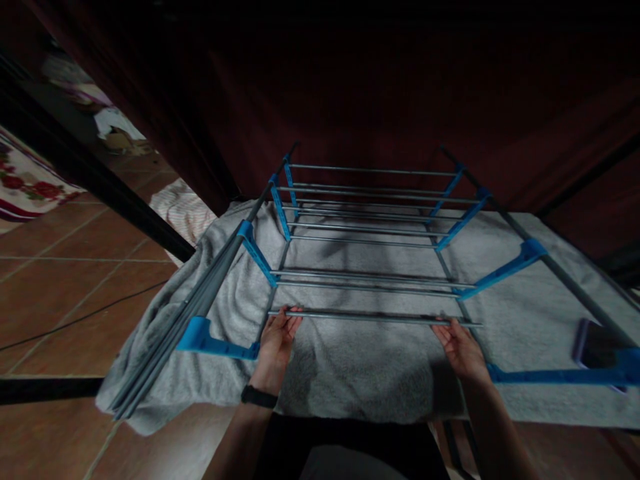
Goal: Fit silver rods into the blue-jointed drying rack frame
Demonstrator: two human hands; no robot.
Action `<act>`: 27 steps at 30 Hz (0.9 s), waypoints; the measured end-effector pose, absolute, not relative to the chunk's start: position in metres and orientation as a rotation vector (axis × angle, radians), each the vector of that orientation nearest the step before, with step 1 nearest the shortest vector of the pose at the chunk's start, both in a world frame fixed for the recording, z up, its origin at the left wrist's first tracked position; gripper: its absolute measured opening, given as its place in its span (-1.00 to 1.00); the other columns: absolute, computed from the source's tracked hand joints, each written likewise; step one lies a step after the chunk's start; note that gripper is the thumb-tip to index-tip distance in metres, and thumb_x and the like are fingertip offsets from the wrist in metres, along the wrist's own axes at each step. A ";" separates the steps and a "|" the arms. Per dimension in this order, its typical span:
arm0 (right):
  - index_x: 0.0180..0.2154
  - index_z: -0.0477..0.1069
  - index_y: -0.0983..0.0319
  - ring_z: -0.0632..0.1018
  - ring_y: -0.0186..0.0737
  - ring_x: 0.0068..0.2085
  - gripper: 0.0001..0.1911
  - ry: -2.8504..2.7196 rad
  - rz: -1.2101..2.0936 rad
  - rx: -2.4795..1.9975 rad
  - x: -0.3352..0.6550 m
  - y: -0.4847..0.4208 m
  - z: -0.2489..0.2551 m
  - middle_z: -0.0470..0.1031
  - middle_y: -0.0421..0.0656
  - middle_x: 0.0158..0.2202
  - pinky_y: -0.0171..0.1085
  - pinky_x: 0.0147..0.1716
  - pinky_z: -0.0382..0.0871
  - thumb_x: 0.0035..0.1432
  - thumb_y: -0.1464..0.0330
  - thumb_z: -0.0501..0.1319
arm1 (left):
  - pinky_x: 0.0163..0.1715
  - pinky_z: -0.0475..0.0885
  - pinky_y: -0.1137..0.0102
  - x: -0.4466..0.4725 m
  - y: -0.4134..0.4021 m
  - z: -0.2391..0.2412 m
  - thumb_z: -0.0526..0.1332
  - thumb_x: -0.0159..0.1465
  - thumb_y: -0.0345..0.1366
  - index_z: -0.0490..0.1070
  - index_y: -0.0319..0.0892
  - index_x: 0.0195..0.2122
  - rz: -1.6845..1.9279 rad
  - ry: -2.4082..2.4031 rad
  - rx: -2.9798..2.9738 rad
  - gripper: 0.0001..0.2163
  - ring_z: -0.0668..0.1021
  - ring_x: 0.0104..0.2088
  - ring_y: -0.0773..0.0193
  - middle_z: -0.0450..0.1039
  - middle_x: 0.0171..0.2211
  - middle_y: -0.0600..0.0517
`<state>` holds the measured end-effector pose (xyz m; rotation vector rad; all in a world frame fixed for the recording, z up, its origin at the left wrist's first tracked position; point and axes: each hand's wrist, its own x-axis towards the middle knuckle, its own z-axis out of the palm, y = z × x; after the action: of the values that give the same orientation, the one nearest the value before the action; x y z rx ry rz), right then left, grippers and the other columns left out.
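A grey metal rod (367,317) lies level across the near part of a rack frame, held near both ends. My left hand (280,333) is closed around its left end, a dark band on the wrist. My right hand (457,343) grips the right end between thumb and fingers. Blue plastic brackets (220,343) join the frame's long side tubes (575,293), and several crossbars (370,241) span the brackets farther back. Beside my right forearm is another blue bracket (555,377).
Several loose rods (175,340) lie bundled at the left on the grey blanket (360,373). A phone-like dark object (597,343) rests at right, partly behind the frame. Tiled floor (65,300), a dark post (125,207) and a dark red curtain (340,100) surround the blanket.
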<state>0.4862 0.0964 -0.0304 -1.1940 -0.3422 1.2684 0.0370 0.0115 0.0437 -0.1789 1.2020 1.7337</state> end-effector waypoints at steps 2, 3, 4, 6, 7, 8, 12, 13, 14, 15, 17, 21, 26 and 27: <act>-0.50 0.48 0.10 0.72 -0.01 -0.18 -0.73 -0.341 1.265 -1.192 0.487 0.097 -0.032 0.66 -0.16 -0.38 0.09 0.24 0.55 -0.04 0.30 0.56 | -0.05 0.69 0.29 0.036 0.011 0.043 0.24 0.40 -0.52 0.53 -0.20 -0.23 1.741 1.203 -0.176 -0.87 0.77 -0.25 0.20 0.70 -0.31 -0.08; -0.50 0.49 0.10 0.72 -0.02 -0.19 -0.73 -0.337 1.261 -1.195 0.488 0.097 -0.033 0.66 -0.16 -0.38 0.09 0.25 0.54 -0.03 0.29 0.56 | -0.04 0.68 0.29 0.035 0.011 0.042 0.24 0.40 -0.52 0.53 -0.19 -0.23 1.744 1.205 -0.176 -0.87 0.77 -0.24 0.20 0.70 -0.30 -0.08; -0.50 0.49 0.10 0.72 -0.04 -0.19 -0.73 -0.334 1.261 -1.200 0.488 0.097 -0.034 0.66 -0.16 -0.38 0.08 0.26 0.54 -0.02 0.28 0.57 | -0.02 0.68 0.28 0.035 0.011 0.042 0.23 0.40 -0.52 0.53 -0.19 -0.22 1.747 1.206 -0.177 -0.87 0.77 -0.24 0.21 0.70 -0.30 -0.07; -0.49 0.50 0.10 0.72 -0.08 -0.21 -0.73 -0.332 1.265 -1.214 0.490 0.098 -0.036 0.67 -0.18 -0.37 0.06 0.26 0.54 -0.01 0.26 0.57 | -0.01 0.68 0.27 0.033 0.010 0.042 0.24 0.39 -0.52 0.53 -0.18 -0.20 1.754 1.213 -0.185 -0.87 0.77 -0.23 0.21 0.70 -0.29 -0.06; -0.48 0.51 0.10 0.71 -0.10 -0.22 -0.73 -0.332 1.267 -1.219 0.490 0.098 -0.037 0.67 -0.19 -0.38 0.05 0.25 0.56 0.00 0.25 0.58 | -0.01 0.68 0.26 0.032 0.010 0.042 0.24 0.39 -0.52 0.53 -0.17 -0.19 1.759 1.217 -0.188 -0.87 0.77 -0.22 0.20 0.70 -0.28 -0.06; -0.48 0.51 0.09 0.71 -0.11 -0.24 -0.72 -0.332 1.267 -1.218 0.490 0.098 -0.038 0.67 -0.20 -0.38 0.03 0.22 0.59 0.00 0.24 0.58 | -0.01 0.68 0.26 0.032 0.010 0.042 0.24 0.38 -0.52 0.53 -0.16 -0.18 1.764 1.221 -0.189 -0.86 0.77 -0.21 0.20 0.70 -0.28 -0.05; -0.45 0.52 0.09 0.72 -0.17 -0.26 -0.70 -0.332 1.275 -1.204 0.491 0.098 -0.040 0.69 -0.22 -0.36 -0.08 0.05 0.70 -0.03 0.24 0.61 | 0.01 0.67 0.26 0.031 0.010 0.043 0.24 0.36 -0.54 0.50 -0.11 -0.20 1.769 1.233 -0.185 -0.84 0.77 -0.20 0.20 0.69 -0.30 -0.01; -0.44 0.52 0.10 0.73 -0.18 -0.26 -0.69 -0.334 1.279 -1.200 0.491 0.098 -0.040 0.69 -0.23 -0.35 -0.09 0.03 0.70 -0.04 0.23 0.63 | 0.01 0.67 0.25 0.031 0.010 0.044 0.23 0.35 -0.55 0.49 -0.10 -0.21 1.772 1.237 -0.182 -0.83 0.77 -0.21 0.20 0.69 -0.31 -0.01; -0.44 0.51 0.11 0.73 -0.18 -0.26 -0.67 -0.336 1.282 -1.198 0.491 0.098 -0.040 0.70 -0.23 -0.35 -0.08 0.03 0.70 -0.06 0.22 0.64 | 0.01 0.67 0.25 0.031 0.010 0.044 0.23 0.35 -0.56 0.47 -0.10 -0.20 1.776 1.241 -0.180 -0.82 0.77 -0.22 0.20 0.69 -0.31 0.00; -0.44 0.51 0.11 0.73 -0.17 -0.25 -0.65 -0.336 1.284 -1.195 0.491 0.098 -0.040 0.70 -0.23 -0.35 -0.05 0.05 0.70 -0.07 0.22 0.65 | 0.00 0.67 0.25 0.032 0.010 0.045 0.22 0.35 -0.57 0.46 -0.09 -0.19 1.781 1.245 -0.178 -0.80 0.77 -0.23 0.20 0.68 -0.31 0.01; -0.43 0.50 0.11 0.74 -0.14 -0.23 -0.63 -0.336 1.288 -1.187 0.492 0.098 -0.041 0.70 -0.23 -0.36 0.01 0.13 0.67 -0.08 0.21 0.66 | -0.02 0.67 0.25 0.033 0.010 0.045 0.21 0.36 -0.57 0.44 -0.07 -0.15 1.790 1.247 -0.169 -0.78 0.77 -0.25 0.21 0.68 -0.32 0.03; -0.42 0.52 0.11 0.75 -0.14 -0.21 -0.66 -0.332 1.290 -1.178 0.492 0.098 -0.039 0.71 -0.22 -0.34 0.01 0.16 0.65 -0.05 0.23 0.65 | -0.06 0.68 0.25 0.033 0.009 0.044 0.25 0.36 -0.55 0.44 -0.05 -0.12 1.806 1.228 -0.137 -0.78 0.77 -0.25 0.20 0.68 -0.32 0.04; -0.42 0.53 0.12 0.74 -0.22 -0.24 -0.62 -0.347 1.309 -1.156 0.491 0.097 -0.038 0.72 -0.25 -0.33 -0.13 0.03 0.71 -0.09 0.20 0.68 | -0.04 0.67 0.26 0.031 0.007 0.039 0.32 0.31 -0.56 0.48 -0.07 -0.17 1.819 1.219 -0.111 -0.79 0.77 -0.23 0.19 0.69 -0.30 0.02; -0.43 0.53 0.13 0.75 -0.23 -0.24 -0.61 -0.347 1.313 -1.146 0.491 0.097 -0.038 0.72 -0.25 -0.33 -0.16 0.02 0.71 -0.10 0.20 0.69 | -0.02 0.67 0.26 0.030 0.006 0.038 0.33 0.31 -0.55 0.49 -0.08 -0.19 1.823 1.213 -0.098 -0.80 0.77 -0.22 0.20 0.70 -0.30 0.02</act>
<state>0.4914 0.0973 -0.0381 -1.1457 -0.3470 1.3130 0.0300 0.0065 0.0377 -0.0982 1.2133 1.8230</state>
